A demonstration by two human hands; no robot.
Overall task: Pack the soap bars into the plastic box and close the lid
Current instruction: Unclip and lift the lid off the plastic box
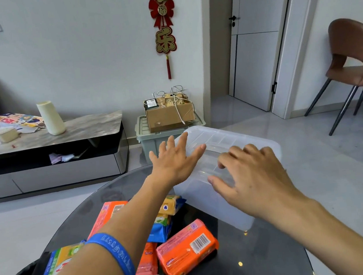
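Soap bars (pixel 187 249) nearest, both hands on box lid (pixel 234 140)

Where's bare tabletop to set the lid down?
Bare glass table lies right of the orange soap, below the box, to the near-right rim. The left is crowded: soap packs piled under the left hand forearm. Right hand rests on the box.

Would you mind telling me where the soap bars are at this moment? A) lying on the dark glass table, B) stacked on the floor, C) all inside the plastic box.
A: the wrapped soap bars lie on the table beside the plastic box, whose lid is on.
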